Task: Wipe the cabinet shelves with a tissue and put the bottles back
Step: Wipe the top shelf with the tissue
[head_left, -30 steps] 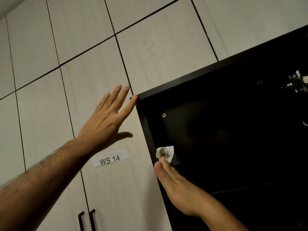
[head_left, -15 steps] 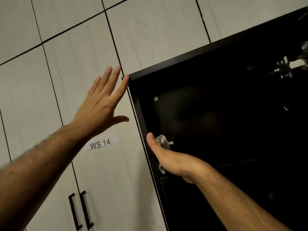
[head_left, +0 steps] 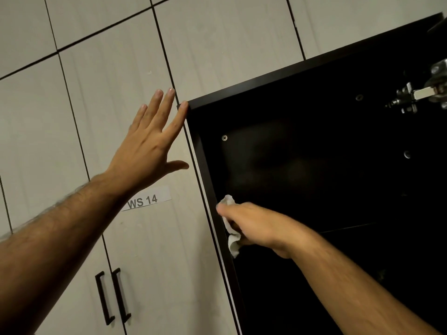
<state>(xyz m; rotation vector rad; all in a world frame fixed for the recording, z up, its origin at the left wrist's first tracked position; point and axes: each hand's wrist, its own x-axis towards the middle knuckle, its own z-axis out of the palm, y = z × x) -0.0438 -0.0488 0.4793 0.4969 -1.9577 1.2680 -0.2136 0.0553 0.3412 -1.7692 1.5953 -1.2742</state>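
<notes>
The open cabinet (head_left: 314, 146) has a dark interior, framed by a dark left edge and top edge. My right hand (head_left: 261, 226) is inside it, shut on a crumpled white tissue (head_left: 231, 228) pressed against the inner left wall, just above a thin shelf edge (head_left: 348, 228). My left hand (head_left: 150, 148) lies flat with fingers spread on the pale neighbouring door, its index fingertip touching the cabinet's top left corner. No bottles are in view.
Pale wood-grain cabinet doors (head_left: 96, 93) fill the left and top, one labelled "WS 14" (head_left: 146, 200). Two black vertical handles (head_left: 112, 296) sit at the lower left. A metal hinge (head_left: 416, 95) juts out at the upper right inside the cabinet.
My right hand turned from fingers pointing up to a sideways grip and slid the tissue down along the inner left wall. My left hand stayed on the door.
</notes>
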